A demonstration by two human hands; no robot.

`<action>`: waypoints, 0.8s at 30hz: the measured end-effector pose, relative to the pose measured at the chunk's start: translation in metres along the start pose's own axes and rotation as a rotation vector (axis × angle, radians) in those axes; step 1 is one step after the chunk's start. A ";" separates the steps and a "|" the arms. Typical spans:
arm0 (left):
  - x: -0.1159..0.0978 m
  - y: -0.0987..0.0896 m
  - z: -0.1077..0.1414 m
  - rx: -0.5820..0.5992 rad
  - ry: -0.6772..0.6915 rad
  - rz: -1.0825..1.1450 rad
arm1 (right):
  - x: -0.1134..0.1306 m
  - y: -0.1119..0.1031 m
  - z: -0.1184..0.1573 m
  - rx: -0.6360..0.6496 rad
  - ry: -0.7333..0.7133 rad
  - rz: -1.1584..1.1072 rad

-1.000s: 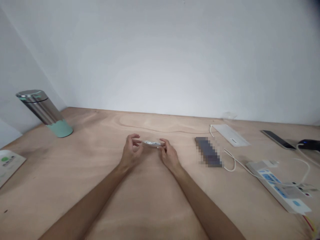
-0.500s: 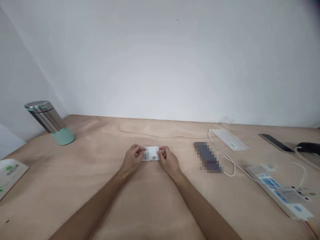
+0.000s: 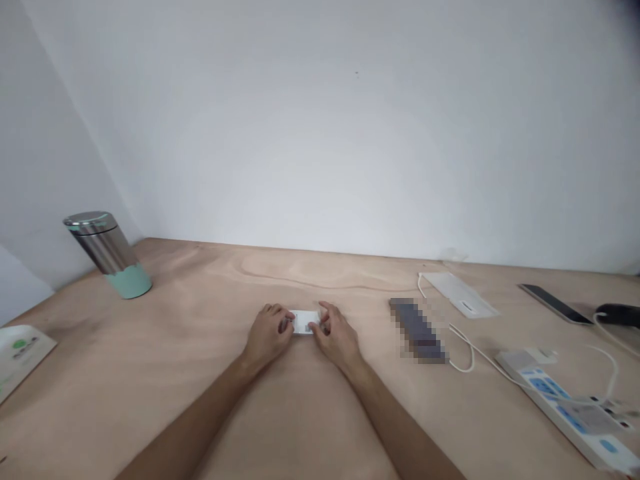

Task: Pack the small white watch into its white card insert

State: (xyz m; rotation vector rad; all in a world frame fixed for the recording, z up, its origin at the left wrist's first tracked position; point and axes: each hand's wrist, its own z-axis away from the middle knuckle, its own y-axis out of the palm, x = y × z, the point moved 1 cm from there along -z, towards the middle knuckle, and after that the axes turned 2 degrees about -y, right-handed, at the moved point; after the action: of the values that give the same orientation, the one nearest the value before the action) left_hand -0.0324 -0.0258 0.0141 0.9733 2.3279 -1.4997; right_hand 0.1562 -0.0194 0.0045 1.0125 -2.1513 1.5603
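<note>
Below a pale wall (image 3: 320,153), at the wooden tabletop (image 3: 305,407), the left hand (image 3: 269,333) and right hand (image 3: 339,340) pinch a small white packet (image 3: 303,322) by opposite ends.

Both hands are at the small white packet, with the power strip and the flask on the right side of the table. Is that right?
Not quite: the flask is on the left side of the table, as the head view shows. The left hand and right hand are at the small white packet, and the power strip is on the right.
</note>
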 end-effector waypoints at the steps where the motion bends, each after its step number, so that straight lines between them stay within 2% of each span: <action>1: -0.001 -0.001 0.000 0.007 0.006 -0.008 | 0.000 0.000 0.000 0.006 0.000 -0.003; 8: 0.001 0.004 0.002 0.062 0.048 -0.011 | -0.001 -0.007 -0.001 -0.109 0.014 0.066; 14: 0.005 0.009 0.003 0.074 0.022 0.030 | -0.014 -0.001 -0.006 -0.108 -0.012 0.003; 17: 0.007 0.011 0.004 0.071 0.006 0.044 | -0.020 0.000 -0.008 -0.094 0.012 -0.077; 21: 0.011 0.012 0.004 0.051 -0.015 0.069 | -0.025 -0.003 -0.010 -0.031 -0.015 -0.292; 24: 0.013 0.013 0.005 0.068 -0.016 0.080 | -0.027 -0.004 -0.009 0.016 0.017 -0.415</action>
State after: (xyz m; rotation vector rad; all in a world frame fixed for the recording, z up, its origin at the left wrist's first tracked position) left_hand -0.0353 -0.0209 -0.0040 1.0548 2.2124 -1.5585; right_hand 0.1768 -0.0022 -0.0053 1.3408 -1.7705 1.3794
